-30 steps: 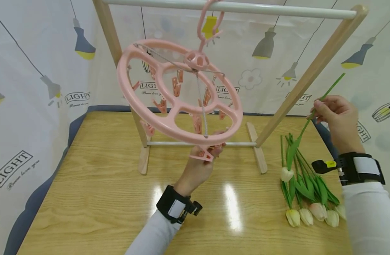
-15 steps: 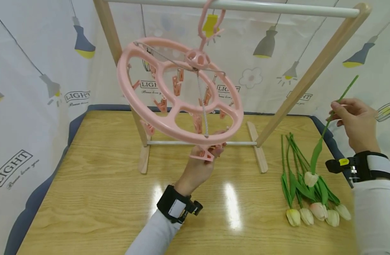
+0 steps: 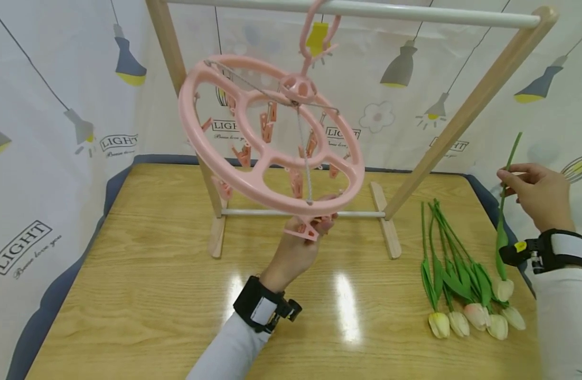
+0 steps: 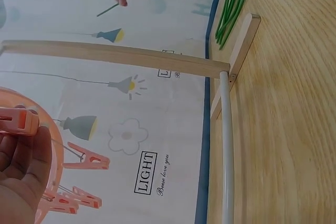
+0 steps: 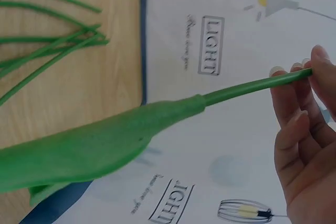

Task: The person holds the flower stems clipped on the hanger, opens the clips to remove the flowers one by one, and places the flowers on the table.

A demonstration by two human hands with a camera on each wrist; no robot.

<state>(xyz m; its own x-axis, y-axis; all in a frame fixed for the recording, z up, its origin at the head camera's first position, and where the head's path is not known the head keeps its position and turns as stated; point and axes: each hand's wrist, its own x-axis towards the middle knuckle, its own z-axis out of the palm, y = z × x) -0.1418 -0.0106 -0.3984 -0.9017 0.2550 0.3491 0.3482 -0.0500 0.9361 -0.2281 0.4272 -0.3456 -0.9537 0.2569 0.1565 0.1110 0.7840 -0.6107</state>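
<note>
A pink round clip hanger [image 3: 277, 202] hangs tilted from the rack's top bar by its hook. My left hand [image 3: 298, 250] is under its front rim, gripping a pink clothespin [image 4: 21, 121]; part of the fingers is hidden behind the rim in the head view. On the right, my right hand [image 3: 540, 195] pinches the green stem of a white artificial tulip [image 3: 503, 290] between thumb and fingers. The bloom points down beside the other tulips; in the right wrist view, a long green leaf [image 5: 100, 142] fills the lower left.
Several pale tulips [image 3: 476, 316] lie bunched on the wooden table [image 3: 153, 295], stems pointing away from me. A rack with wooden posts [image 3: 467, 113] and white bars stands across the back. More pink clothespins [image 3: 297, 182] dangle from the hanger. Printed cloth [image 3: 376, 116] surrounds the table.
My right hand has moved right, then slightly down, carrying the tulip from over the bunch to its right side. The left hand stays at the clothespin.
</note>
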